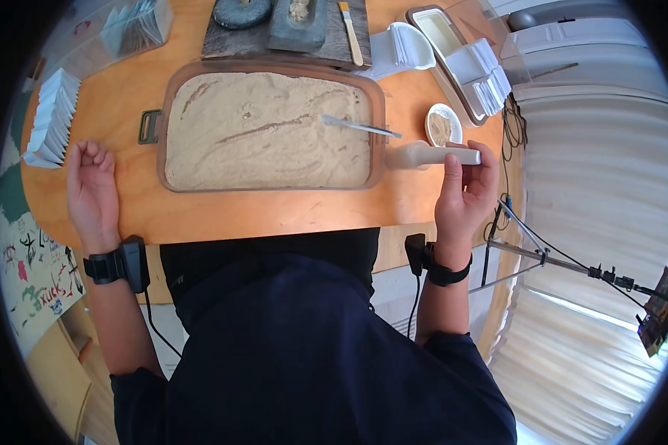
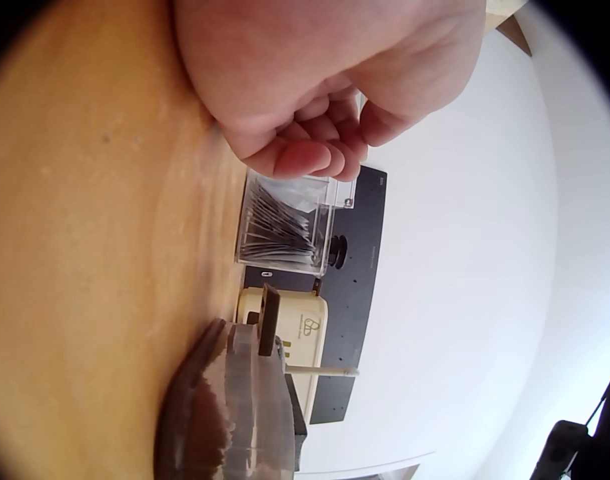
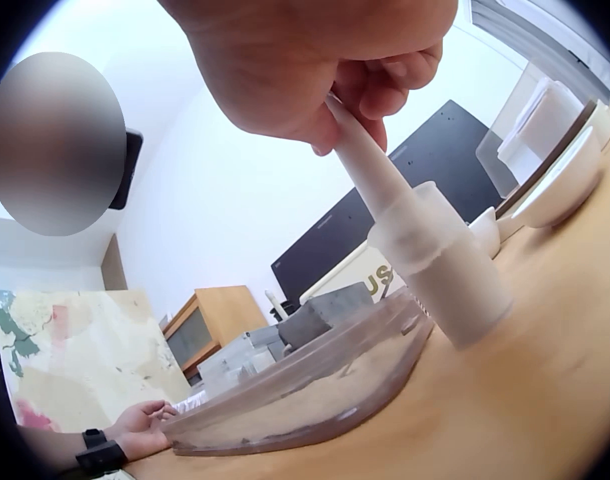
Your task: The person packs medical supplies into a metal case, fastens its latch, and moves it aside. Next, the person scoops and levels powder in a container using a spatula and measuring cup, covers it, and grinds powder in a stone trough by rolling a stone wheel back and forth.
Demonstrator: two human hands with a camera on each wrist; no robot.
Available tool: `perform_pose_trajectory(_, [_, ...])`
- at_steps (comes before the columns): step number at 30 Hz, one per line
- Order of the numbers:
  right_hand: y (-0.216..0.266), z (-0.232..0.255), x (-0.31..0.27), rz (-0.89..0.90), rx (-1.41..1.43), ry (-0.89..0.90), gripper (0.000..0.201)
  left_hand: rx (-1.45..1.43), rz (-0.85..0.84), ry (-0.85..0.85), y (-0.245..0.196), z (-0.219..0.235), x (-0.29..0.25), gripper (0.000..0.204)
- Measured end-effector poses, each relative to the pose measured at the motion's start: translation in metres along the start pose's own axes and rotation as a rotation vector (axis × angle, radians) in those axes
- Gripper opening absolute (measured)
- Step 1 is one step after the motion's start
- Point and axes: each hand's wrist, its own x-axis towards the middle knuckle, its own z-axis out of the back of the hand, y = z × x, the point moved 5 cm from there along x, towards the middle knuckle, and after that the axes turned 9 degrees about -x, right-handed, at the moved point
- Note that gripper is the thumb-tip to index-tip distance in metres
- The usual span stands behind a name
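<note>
My right hand (image 1: 467,185) pinches a pale tapered handle (image 1: 456,156) between thumb and fingers, right of the powder tray. In the right wrist view the handle slants down into a frosted cylindrical cup (image 3: 450,270) standing on the table, with pale contents; the handle's lower end is hidden inside. My left hand (image 1: 95,185) rests on the table at the left, fingers loosely curled and holding nothing. Between the hands lies a brown-rimmed plastic tray (image 1: 378,148) of beige powder. A thin metallic tool (image 1: 360,127) lies across its right side, with grooves in the powder.
A small white bowl of powder (image 1: 455,127) stands behind the cup. Pleated white paper (image 1: 54,122) is at the left edge, near a clear box (image 1: 104,48). Behind the tray, a dark board (image 1: 215,44) bears stone pieces and a brush (image 1: 351,37). A long container (image 1: 467,104) stands back right.
</note>
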Motion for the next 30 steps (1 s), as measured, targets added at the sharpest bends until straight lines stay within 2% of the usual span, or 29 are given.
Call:
perform_pose_trajectory(1, [0.0006, -0.0013, -0.0004, 0.003, -0.097, 0.057, 0.028, 0.001, 0.003, -0.011, -0.0004, -0.001, -0.001, 0.013])
perform_pose_trajectory(6, [-0.0013, -0.0009, 0.0001, 0.027, -0.028, 0.015, 0.03, 0.003, -0.007, -0.007, -0.0003, -0.0015, -0.0003, 0.013])
perform_pose_trajectory(8, [0.0004, -0.006, -0.0006, -0.036, -0.139, 0.167, 0.029, 0.008, -0.002, -0.02, -0.0007, -0.0004, -0.0018, 0.014])
perform_pose_trajectory(12, [-0.0007, 0.0002, 0.0001, 0.027, -0.017, 0.005, 0.027, -0.004, 0.0, 0.001, 0.0, -0.0009, -0.0005, 0.014])
perform_pose_trajectory(16, [-0.0019, -0.0006, -0.0016, 0.05, -0.147, 0.096, 0.028, 0.007, -0.009, -0.003, 0.0, 0.0021, -0.0002, 0.014])
perform_pose_trajectory(17, [0.0006, 0.0, -0.0003, 0.071, -0.065, 0.016, 0.03, 0.007, -0.014, -0.006, -0.0006, 0.002, -0.0003, 0.014])
perform_pose_trajectory(18, [0.0013, -0.0014, -0.001, 0.069, -0.063, 0.02, 0.03, 0.008, -0.008, -0.01, -0.0008, 0.0009, -0.0011, 0.014])
perform_pose_trajectory(20, [-0.0013, -0.0076, -0.0022, 0.004, -0.086, 0.146, 0.03, 0.008, 0.001, -0.008, -0.0006, 0.0009, -0.0008, 0.014])
perform_pose_trajectory(22, [0.0012, -0.0053, -0.0015, 0.027, -0.129, 0.137, 0.03, 0.0, 0.0, 0.029, 0.0002, 0.0018, 0.0005, 0.014])
perform_pose_trajectory(24, [0.0044, -0.0004, -0.0017, 0.047, -0.025, 0.004, 0.028, 0.002, -0.003, 0.009, -0.0005, 0.0001, -0.0013, 0.014])
perform_pose_trajectory(25, [0.0018, -0.0029, -0.0034, 0.034, -0.069, 0.061, 0.028, 0.002, -0.002, -0.003, -0.0003, -0.0009, -0.0017, 0.014])
perform_pose_trajectory(28, [0.0008, -0.0023, -0.0034, 0.065, -0.103, 0.086, 0.028, 0.001, -0.001, 0.007, 0.0003, 0.0016, -0.0006, 0.014])
perform_pose_trajectory(29, [0.0033, -0.0003, -0.0027, 0.028, 0.011, 0.006, 0.029, 0.002, -0.006, 0.004, -0.0004, 0.0015, -0.0007, 0.014])
perform_pose_trajectory(30, [0.0023, -0.0004, -0.0037, 0.025, 0.012, 0.011, 0.029, 0.003, -0.002, -0.004, -0.0005, 0.0003, -0.0017, 0.014])
